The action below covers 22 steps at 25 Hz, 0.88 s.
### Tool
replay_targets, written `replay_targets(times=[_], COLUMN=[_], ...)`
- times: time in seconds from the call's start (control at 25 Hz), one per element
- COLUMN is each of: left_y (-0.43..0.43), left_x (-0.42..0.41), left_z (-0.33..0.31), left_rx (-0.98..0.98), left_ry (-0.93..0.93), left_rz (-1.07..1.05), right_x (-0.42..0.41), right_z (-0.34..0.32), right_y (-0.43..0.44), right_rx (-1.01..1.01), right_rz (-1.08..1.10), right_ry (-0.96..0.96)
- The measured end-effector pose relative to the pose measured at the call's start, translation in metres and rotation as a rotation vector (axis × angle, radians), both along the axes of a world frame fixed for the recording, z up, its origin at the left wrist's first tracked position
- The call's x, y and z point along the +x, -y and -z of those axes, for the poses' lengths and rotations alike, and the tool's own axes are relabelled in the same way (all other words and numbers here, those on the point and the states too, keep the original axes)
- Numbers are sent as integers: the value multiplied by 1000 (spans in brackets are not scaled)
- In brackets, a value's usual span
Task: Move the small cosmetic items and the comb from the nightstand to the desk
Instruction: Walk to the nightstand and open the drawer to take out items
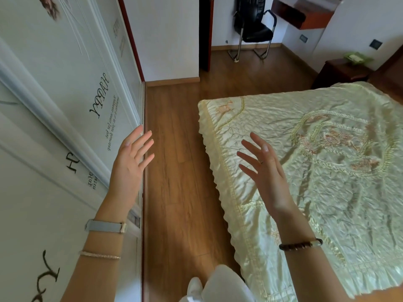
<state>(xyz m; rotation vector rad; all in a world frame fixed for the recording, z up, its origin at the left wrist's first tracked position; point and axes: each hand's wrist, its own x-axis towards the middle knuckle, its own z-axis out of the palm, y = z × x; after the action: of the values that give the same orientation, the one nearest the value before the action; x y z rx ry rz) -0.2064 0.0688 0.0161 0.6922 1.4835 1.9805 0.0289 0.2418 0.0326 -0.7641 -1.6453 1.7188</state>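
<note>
My left hand (130, 162) is raised in front of me with fingers spread and nothing in it, close to the wardrobe door. My right hand (265, 171) is also up and empty, fingers apart, over the near corner of the bed. A dark wooden nightstand (340, 73) stands far off at the upper right beside the bed, with a pale green object (356, 57) on top. A dark wall-mounted desk (303, 13) hangs at the top right. No cosmetic items or comb can be made out.
A white wardrobe (54, 105) with printed lettering runs along the left. A bed with a pale yellow embroidered cover (316, 171) fills the right. A strip of wooden floor (174, 160) runs between them. A black chair (255, 29) stands by the far wall.
</note>
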Motion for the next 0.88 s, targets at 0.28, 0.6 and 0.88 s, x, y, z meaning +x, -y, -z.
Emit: replay_targets(times=[0.28, 0.6, 0.88], left_y=[-44, -132, -222], left_x=[-71, -159, -227], left_z=[3, 12, 0], left_rx=[1, 26, 27], left_ry=[33, -1, 36], left_rz=[-44, -44, -96], right_x=[-78, -173, -262], right_z=[1, 5, -6], right_y=[-55, -159, -254], right_rx=[9, 6, 5], right_rz=[5, -3, -36], right_ry=[-10, -62, -48])
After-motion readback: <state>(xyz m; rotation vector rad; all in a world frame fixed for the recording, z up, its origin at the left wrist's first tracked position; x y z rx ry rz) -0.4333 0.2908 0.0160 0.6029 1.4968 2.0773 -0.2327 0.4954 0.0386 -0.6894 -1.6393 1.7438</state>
